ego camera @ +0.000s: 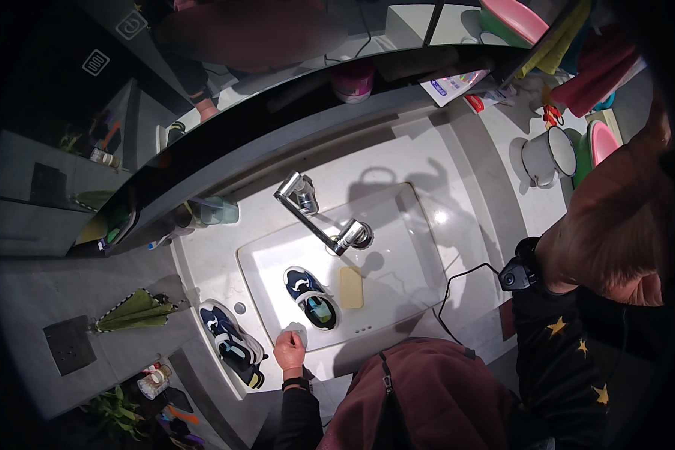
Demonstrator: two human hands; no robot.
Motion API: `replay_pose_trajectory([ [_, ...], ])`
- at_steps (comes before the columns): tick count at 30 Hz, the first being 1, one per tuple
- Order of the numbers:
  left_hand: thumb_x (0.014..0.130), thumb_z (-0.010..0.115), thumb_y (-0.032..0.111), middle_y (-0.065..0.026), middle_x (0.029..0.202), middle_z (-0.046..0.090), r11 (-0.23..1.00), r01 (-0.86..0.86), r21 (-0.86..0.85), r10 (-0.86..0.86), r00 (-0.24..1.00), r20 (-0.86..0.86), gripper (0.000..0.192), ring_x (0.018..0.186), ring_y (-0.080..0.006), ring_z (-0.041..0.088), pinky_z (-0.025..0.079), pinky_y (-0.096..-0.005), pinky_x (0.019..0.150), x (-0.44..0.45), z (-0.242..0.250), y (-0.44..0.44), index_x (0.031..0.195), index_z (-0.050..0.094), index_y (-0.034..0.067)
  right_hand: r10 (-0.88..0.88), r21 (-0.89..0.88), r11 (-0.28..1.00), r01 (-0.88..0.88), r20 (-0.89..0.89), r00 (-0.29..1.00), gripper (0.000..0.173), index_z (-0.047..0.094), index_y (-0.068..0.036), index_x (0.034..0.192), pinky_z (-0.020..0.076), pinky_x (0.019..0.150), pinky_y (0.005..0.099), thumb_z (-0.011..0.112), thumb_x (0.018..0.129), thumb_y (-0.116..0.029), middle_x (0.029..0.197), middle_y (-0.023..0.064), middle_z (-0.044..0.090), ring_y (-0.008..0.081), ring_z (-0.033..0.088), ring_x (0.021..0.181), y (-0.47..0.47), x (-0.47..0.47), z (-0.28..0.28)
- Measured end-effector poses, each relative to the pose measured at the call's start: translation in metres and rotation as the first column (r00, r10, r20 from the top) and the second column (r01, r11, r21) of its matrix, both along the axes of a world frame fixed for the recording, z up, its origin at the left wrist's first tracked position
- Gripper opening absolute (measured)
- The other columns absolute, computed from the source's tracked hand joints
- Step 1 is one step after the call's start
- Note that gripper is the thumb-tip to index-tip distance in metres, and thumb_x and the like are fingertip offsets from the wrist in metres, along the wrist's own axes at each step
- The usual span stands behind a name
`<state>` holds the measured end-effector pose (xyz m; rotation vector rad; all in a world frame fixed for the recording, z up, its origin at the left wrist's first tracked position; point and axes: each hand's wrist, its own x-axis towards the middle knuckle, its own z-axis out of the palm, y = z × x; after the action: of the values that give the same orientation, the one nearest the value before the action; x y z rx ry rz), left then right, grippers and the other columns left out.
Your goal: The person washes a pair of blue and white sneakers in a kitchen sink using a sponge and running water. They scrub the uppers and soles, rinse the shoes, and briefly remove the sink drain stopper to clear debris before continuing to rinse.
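Observation:
A navy-and-white sneaker (311,298) lies in the white washbasin (410,270), its insole showing through the opening. Beside it is a yellowish rounded slab (351,287), perhaps soap. Another navy sneaker (232,340) rests on the counter left of the basin. My left hand (289,351) is at the basin's near-left rim with its fingers curled in. A grey patch just past the fingers is unclear, maybe shadow. My right hand (613,225) is raised close to the camera at the right, its fingertips hidden. A small black camera (516,274) is strapped to that wrist.
A chrome faucet (315,216) with a jointed spout hangs over the basin. Cups (219,210) stand at the back left. On the right ledge are a white enamel mug (548,154) and a pink basin (602,143). A black cable (450,281) trails from my right wrist.

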<state>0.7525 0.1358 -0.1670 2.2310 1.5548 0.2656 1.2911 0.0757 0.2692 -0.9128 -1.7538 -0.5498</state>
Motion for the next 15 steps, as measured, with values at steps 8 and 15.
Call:
replay_pose_trajectory([
  [8,0.087,0.060,0.019,-0.0163,0.072,0.061,1.000,-0.003,-0.003,0.003,1.000,0.024,0.023,0.071,-0.0379,0.060,0.049,-0.0480,0.064,-0.001,-0.002,0.000,0.069,0.060,0.004,-0.002,-0.002,1.000,0.002,0.003,1.000,0.031,0.070,-0.013,0.112,0.0225,0.116,0.0584,0.049,0.096,-0.028,0.125,0.0075,0.064,0.0302,0.048,0.130,0.008,-0.003,0.006],
  [15,0.087,0.060,0.019,-0.0157,0.070,0.060,1.000,0.012,-0.014,-0.012,1.000,0.020,0.025,0.068,-0.0377,0.060,0.049,-0.0477,0.062,-0.004,-0.005,0.001,0.067,0.056,0.004,0.003,-0.003,1.000,-0.003,0.001,1.000,0.031,0.069,-0.014,0.114,0.0237,0.116,0.0558,0.050,0.097,-0.030,0.125,0.0067,0.063,0.0286,0.048,0.129,0.021,-0.006,0.008],
])
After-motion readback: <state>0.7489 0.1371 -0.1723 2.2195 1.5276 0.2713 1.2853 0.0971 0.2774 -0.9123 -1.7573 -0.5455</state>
